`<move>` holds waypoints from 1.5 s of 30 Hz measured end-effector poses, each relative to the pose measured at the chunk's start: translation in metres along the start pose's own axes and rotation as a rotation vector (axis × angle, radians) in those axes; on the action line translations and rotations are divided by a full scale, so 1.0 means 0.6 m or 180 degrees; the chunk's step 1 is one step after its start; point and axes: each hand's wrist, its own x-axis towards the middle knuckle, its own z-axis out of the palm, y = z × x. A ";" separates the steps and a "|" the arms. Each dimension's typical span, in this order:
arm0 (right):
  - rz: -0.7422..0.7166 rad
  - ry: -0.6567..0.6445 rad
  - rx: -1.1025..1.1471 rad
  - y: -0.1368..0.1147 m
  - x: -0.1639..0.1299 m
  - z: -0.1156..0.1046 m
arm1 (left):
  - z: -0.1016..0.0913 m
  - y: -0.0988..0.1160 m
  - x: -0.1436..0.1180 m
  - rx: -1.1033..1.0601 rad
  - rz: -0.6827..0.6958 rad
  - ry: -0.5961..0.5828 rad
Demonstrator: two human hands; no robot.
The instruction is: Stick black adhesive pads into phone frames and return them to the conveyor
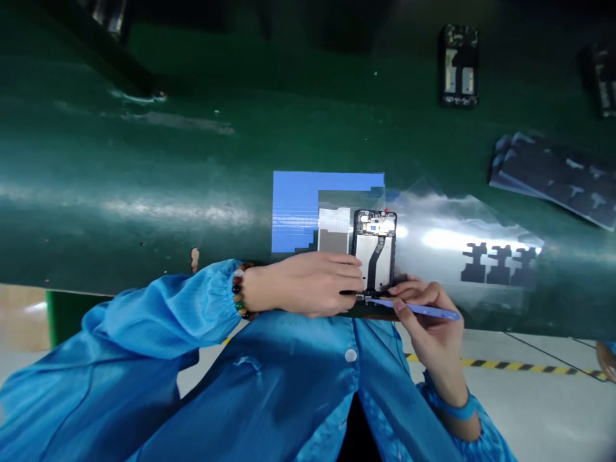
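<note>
An opened smartphone (380,256) lies at the table's front edge, its circuit board at the top and a dark flex cable running down the pale middle. My left hand (317,282) rests against its lower left side, fingers together and curled at the phone's edge, holding it; the thumb is hidden. Between the thumb and fingers of my right hand (430,311) is a slim blue hand tool (428,310). The tool's tip reaches the bottom end of the phone, where small parts are too fine to make out.
Blue sheet (296,205) and a grey-white card (333,231) lie left of the phone. To the right is clear film (433,256) with several black stickers (499,264). Dark sticker sheets (558,173) and another opened phone (459,66) lie farther back on the green table (192,160).
</note>
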 end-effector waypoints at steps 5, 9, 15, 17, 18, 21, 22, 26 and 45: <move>0.0017 -0.0074 0.0034 0.010 -0.002 -0.005 | -0.004 -0.006 0.002 0.0039 0.0039 -0.0112; 0.0013 -0.0092 0.0053 0.010 -0.008 -0.002 | -0.001 -0.005 0.002 0.0103 0.0028 -0.0154; -0.0112 0.0139 0.0229 0.010 0.022 -0.041 | 0.002 0.001 -0.003 0.0269 -0.0007 -0.0276; -0.0163 0.0601 0.0338 0.013 0.042 -0.062 | 0.000 0.001 -0.002 0.0215 -0.0032 -0.0306; -0.0136 0.0781 0.0388 0.015 0.051 -0.070 | -0.002 0.000 0.000 0.0147 -0.0046 -0.0302; 0.0030 0.0828 0.0590 0.015 0.065 -0.079 | -0.006 -0.005 0.017 -0.0064 -0.0081 -0.0289; 0.0091 0.0738 0.0663 0.014 0.065 -0.081 | -0.007 -0.008 0.028 -0.0086 -0.0103 -0.0302; 0.0211 0.1030 0.0546 0.013 0.064 -0.118 | 0.006 -0.017 0.089 0.0140 -0.0174 -0.0348; -0.0312 0.1721 0.0891 0.037 0.149 -0.233 | 0.069 -0.030 0.202 0.0315 -0.0499 -0.0470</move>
